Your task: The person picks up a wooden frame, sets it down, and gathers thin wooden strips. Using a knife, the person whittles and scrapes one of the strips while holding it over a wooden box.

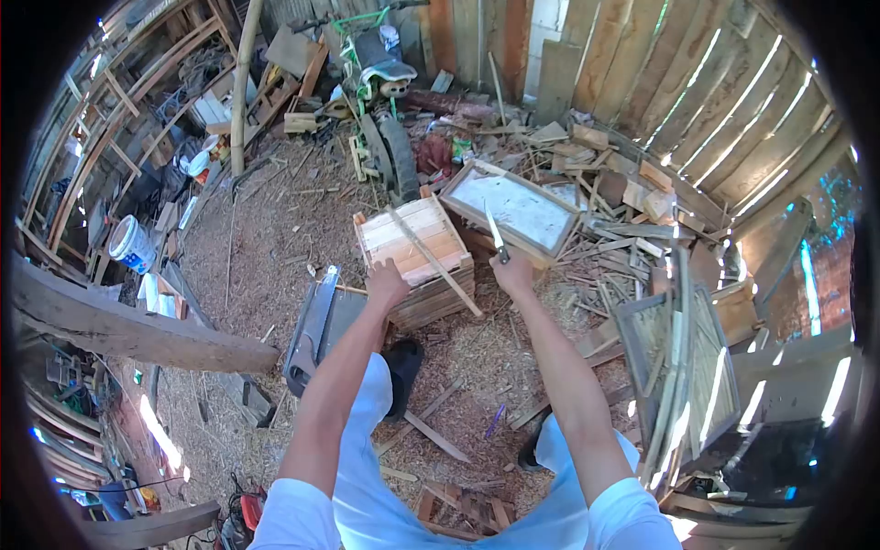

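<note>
My right hand [511, 274] grips a knife [495, 230] by its dark handle, the blade pointing up and away from me. A wooden box [412, 246] of pale slats stands on the ground in front of me. At its near left corner, my left hand [387, 282] has its fingers curled over the edge. A thin wooden strip [434, 260] lies diagonally across the box top and juts past its near right side. Left of my left arm is a handsaw [313, 328], leaning on a dark flat surface.
A framed tray-like box [511, 207] with a whitish panel sits behind the knife. Scrap wood [623, 188] is heaped at the right, before the plank wall. A motorbike [383, 110] stands at the back. A thick beam [137, 323] crosses at left, near a white bucket [132, 244].
</note>
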A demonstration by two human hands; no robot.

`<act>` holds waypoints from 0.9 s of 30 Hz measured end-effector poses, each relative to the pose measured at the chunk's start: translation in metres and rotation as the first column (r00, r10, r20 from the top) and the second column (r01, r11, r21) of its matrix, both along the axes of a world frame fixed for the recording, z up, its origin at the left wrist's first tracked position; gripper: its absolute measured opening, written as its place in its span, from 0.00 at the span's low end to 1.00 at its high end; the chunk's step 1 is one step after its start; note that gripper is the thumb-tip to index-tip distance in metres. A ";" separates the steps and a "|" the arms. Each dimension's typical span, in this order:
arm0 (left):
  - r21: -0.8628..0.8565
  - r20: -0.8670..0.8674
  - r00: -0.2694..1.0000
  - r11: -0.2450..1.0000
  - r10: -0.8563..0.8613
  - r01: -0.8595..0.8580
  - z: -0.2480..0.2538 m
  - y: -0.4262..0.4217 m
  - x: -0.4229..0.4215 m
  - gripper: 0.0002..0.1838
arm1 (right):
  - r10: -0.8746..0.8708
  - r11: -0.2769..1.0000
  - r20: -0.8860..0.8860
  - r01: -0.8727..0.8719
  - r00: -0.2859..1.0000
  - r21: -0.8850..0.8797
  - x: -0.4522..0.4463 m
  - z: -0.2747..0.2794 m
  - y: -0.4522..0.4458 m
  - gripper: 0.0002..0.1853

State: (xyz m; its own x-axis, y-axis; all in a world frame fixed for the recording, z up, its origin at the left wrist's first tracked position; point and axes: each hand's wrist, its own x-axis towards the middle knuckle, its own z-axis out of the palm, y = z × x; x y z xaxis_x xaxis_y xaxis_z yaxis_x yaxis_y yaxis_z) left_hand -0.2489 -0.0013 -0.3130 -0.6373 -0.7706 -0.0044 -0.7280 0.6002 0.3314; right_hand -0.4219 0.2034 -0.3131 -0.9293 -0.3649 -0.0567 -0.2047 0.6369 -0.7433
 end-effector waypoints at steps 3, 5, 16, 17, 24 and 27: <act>-0.173 0.354 0.921 0.956 -0.163 0.236 -0.032 -0.018 0.029 0.22 | 0.035 0.999 0.164 -0.036 0.986 0.003 0.009 -0.011 -0.037 0.21; -0.115 0.431 0.871 0.942 -0.238 0.314 -0.048 -0.031 0.034 0.16 | 0.007 0.998 0.263 -0.024 0.965 0.060 0.007 -0.027 -0.056 0.23; -0.292 0.360 0.883 0.863 -0.300 0.412 -0.051 -0.029 0.037 0.10 | -0.076 0.982 0.248 0.029 0.966 0.185 0.010 -0.033 -0.082 0.24; -0.275 0.348 0.892 0.878 -0.290 0.393 -0.052 -0.028 0.038 0.10 | -0.076 0.982 0.247 0.030 0.966 0.186 0.009 -0.036 -0.081 0.24; -0.260 0.303 0.894 0.873 -0.331 0.411 -0.043 -0.020 0.045 0.10 | -0.048 0.994 0.205 0.027 0.978 0.103 0.013 -0.033 -0.067 0.21; -0.257 0.306 0.879 0.858 -0.365 0.446 -0.031 -0.011 0.043 0.10 | -0.095 0.993 0.167 0.082 0.981 0.086 0.015 -0.025 -0.054 0.21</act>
State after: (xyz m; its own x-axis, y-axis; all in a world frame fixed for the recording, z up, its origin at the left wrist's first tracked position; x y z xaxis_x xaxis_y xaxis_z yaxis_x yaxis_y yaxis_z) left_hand -0.2059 -0.0119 -0.3438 -0.9030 -0.4297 -0.0011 -0.4285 0.9006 -0.0734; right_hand -0.4072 0.1493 -0.3377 -0.9318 -0.2698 -0.2427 -0.0193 0.7046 -0.7093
